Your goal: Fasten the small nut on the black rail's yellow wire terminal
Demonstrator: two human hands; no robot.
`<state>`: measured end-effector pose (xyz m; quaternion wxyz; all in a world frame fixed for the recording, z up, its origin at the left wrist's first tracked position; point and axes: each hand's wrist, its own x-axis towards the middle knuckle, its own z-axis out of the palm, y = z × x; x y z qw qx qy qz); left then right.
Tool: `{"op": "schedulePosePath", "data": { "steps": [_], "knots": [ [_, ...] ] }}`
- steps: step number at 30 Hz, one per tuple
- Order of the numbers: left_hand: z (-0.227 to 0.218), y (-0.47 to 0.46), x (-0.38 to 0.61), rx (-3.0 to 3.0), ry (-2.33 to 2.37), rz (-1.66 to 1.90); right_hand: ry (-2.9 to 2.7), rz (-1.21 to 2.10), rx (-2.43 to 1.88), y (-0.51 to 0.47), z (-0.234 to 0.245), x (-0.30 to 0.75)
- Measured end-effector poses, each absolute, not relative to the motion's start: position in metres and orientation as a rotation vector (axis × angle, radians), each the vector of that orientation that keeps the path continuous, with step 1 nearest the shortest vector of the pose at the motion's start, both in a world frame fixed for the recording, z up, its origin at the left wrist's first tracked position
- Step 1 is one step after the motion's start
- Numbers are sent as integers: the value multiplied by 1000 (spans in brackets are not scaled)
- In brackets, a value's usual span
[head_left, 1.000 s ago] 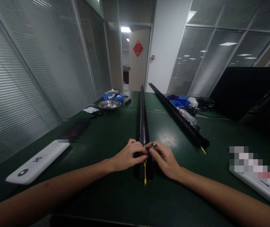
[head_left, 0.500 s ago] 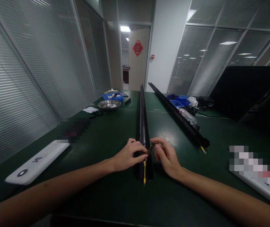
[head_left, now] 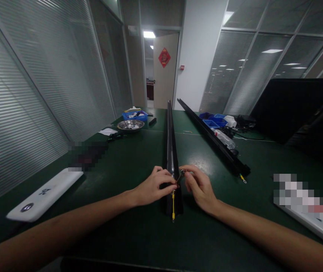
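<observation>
A long black channel rail (head_left: 170,139) runs away from me along the middle of the table. Over its near end, the thumb and fingers of my left hand (head_left: 152,187) are pinched together; what lies between the tips is hidden. My right hand (head_left: 203,189), on the rail's right side, pinches a small metal wrench (head_left: 180,176) between thumb and forefinger. The wrench slants from the right fingers down to the left fingertips. Just below them, a short yellow wire (head_left: 173,206) with a ring terminal hangs out along the rail end.
A second black rail (head_left: 212,134) lies diagonally at right, also with a yellow wire (head_left: 243,178). A metal bowl (head_left: 130,125) and blue bin (head_left: 134,116) stand far left. White devices (head_left: 44,194) lie at both sides. Blue trays (head_left: 217,121) and a plastic bottle (head_left: 224,139) are beyond the second rail.
The wrench has turned slightly between my fingers. Both hands stay at the rail's near end, almost unmoved.
</observation>
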<state>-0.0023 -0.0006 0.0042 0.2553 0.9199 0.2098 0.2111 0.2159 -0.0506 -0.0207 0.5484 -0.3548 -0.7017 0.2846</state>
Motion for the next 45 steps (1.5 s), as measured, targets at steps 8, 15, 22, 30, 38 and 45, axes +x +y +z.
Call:
{"op": "schedulePosePath", "data": {
  "steps": [8, 15, 22, 30, 38, 45],
  "knots": [
    [0, 1, -2, 2510, 566, 589, -1670, 644, -862, -50, -21, 216],
    [2, 0, -2, 2517, 561, 581, -1672, 643, -870, -51, -22, 216],
    [5, 0, -2, 2504, 559, 564, -1686, 648, -866, -51, -19, 216],
    [3, 0, -2, 2509, 547, 575, -1693, 638, -869, -51, -20, 217],
    [0, 2, -3, 2502, 555, 609, -1675, 643, -844, -51, -24, 216],
    [1, 2, -3, 2485, 571, 593, -1684, 626, -860, -50, -26, 217]
  ]
}}
